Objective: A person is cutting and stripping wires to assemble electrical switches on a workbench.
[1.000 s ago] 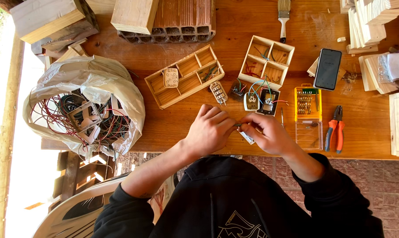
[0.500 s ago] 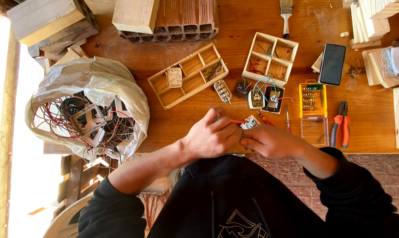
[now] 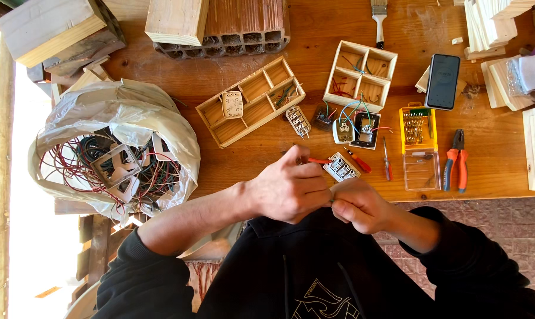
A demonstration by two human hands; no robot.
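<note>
Left hand (image 3: pixel 291 192) fingers clamp the red screwdriver (image 3: pixel 318 160), right hand (image 3: pixel 359 204) pinches the switch module (image 3: pixel 341 167) near the yellow bit case (image 3: pixel 417 124); I'd keep it square.

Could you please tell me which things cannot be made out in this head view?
- Right hand: its fingertips are hidden behind the left hand, so its grip stays unclear.
- White switch part: near end covered by the hands.
- Red wire: its near end vanishes under the left fingers.
- Bag contents: tangled, too small to sort.
- Paintbrush: cut by the top edge.
</note>
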